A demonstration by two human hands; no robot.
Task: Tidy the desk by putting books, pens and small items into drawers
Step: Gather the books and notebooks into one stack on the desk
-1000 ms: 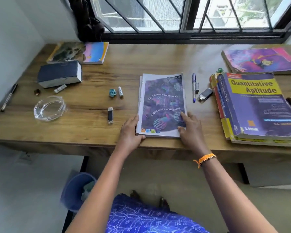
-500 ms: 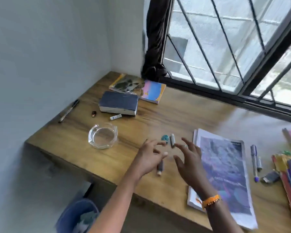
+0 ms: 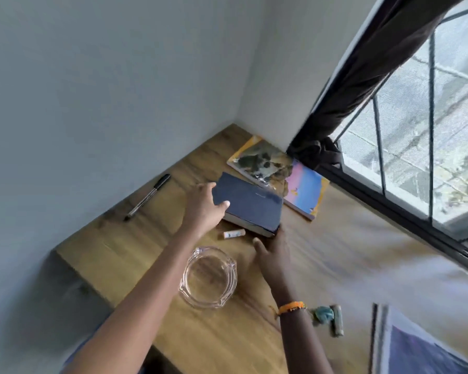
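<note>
A thick dark blue book (image 3: 250,203) lies near the desk's far left corner. My left hand (image 3: 204,207) grips its left end, thumb on the cover. My right hand (image 3: 272,253) holds its near right corner from below. The book's near edge looks slightly raised. A small white tube (image 3: 234,234) lies just in front of the book. A black pen (image 3: 147,197) lies by the left wall. Two thin colourful books (image 3: 280,175) lie behind the blue book, partly covered by it.
A clear glass ashtray (image 3: 208,276) sits between my forearms on the wooden desk (image 3: 125,247). A teal item and a small cylinder (image 3: 330,317) lie by my right wrist. A purple notebook (image 3: 422,352) shows at bottom right. A dark curtain (image 3: 362,85) hangs by the window.
Both hands moved from the small items at mid-desk to the far left corner and took hold of the blue book. The view swung left and tilted.
</note>
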